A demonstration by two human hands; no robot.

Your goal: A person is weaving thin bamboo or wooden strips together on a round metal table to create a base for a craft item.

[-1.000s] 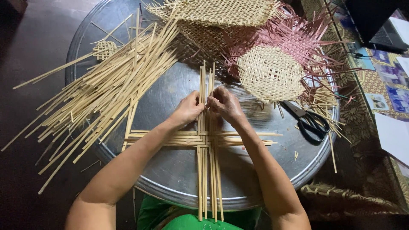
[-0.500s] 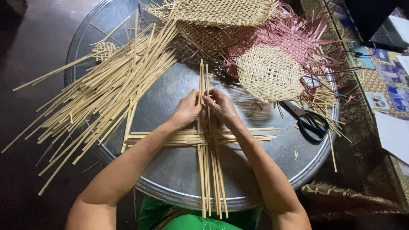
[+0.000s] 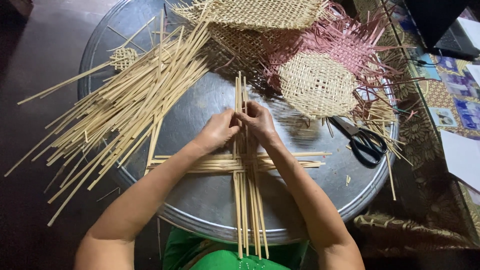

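Observation:
A cross of pale bamboo strips [image 3: 243, 165] lies on a round metal tray [image 3: 200, 200]: several upright strips over several crosswise ones. My left hand [image 3: 218, 131] and my right hand [image 3: 259, 121] meet just above the crossing. Both pinch the upright strips between thumb and fingers, side by side and touching. The strips stick out past my fingers toward the far side and run down over the tray's near rim.
A big loose pile of bamboo strips [image 3: 120, 105] fans over the tray's left side. Woven mats [image 3: 317, 85], natural and pink, lie at the back right. Black scissors [image 3: 363, 141] rest on the right. Patterned cloth and papers lie beyond the right rim.
Both hands have slid slightly up the upright strips, away from the crossing, and the strip bundle has shifted a little. The crosswise strips stay put.

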